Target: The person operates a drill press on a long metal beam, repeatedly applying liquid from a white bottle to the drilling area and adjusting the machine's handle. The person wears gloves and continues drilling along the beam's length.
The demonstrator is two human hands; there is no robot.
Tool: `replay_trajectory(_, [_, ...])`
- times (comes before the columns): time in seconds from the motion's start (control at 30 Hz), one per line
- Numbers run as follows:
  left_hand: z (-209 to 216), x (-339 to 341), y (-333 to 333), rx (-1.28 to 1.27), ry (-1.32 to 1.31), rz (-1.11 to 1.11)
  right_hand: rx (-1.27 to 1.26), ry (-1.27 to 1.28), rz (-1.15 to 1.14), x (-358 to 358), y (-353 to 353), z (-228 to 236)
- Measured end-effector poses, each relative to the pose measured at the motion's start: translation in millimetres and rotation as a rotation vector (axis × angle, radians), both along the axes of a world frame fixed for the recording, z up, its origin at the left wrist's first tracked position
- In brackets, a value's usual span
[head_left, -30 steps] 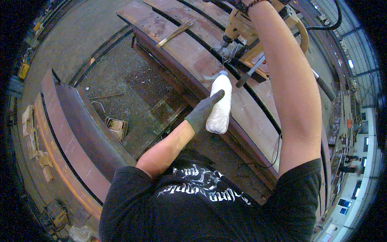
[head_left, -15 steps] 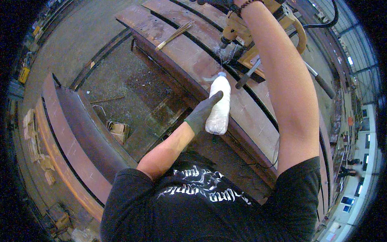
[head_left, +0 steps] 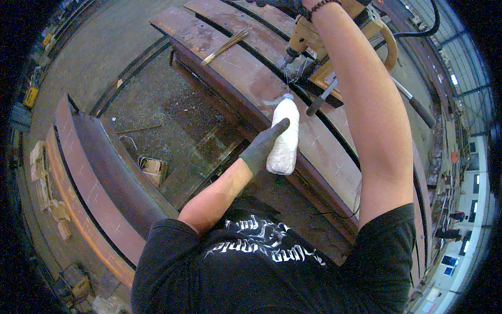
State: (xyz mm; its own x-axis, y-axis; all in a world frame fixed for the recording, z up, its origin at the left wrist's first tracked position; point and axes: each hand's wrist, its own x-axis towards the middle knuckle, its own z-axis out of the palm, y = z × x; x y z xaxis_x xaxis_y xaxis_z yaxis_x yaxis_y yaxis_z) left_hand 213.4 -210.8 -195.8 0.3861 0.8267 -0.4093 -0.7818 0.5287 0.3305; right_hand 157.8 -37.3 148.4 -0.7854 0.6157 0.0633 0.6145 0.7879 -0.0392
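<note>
1. A black short-sleeved T-shirt [head_left: 272, 272] with a pale ornate print across its chest.
2. Above the T-shirt, the left hand [head_left: 264, 146] wears a dark grey knit glove.
3. Farthest from the T-shirt, a dark beaded bracelet [head_left: 320, 5] rings the right wrist; the right hand looks dark-gloved, mostly cut off.

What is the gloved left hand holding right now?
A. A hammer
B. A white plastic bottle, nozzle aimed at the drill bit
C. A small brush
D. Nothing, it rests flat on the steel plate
B: the left hand in a dark glove grips a white plastic bottle, its nozzle pointing up toward the bit of the yellow drill that stands on the rusty steel plate.
</note>
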Motion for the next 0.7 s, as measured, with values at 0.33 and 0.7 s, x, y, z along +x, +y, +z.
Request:
replay_trajectory(0.33, [2.8, 1.4, -5.2, 0.136, 0.17, 0.049, -0.124, -0.139, -0.002, -10.2, 4.5, -1.7])
replay_trajectory(0.7, [1.6, -0.6, -4.0, 0.121, 0.11, 0.019, 0.069, 0.135, 0.098, -1.1, 33.5, -27.7])
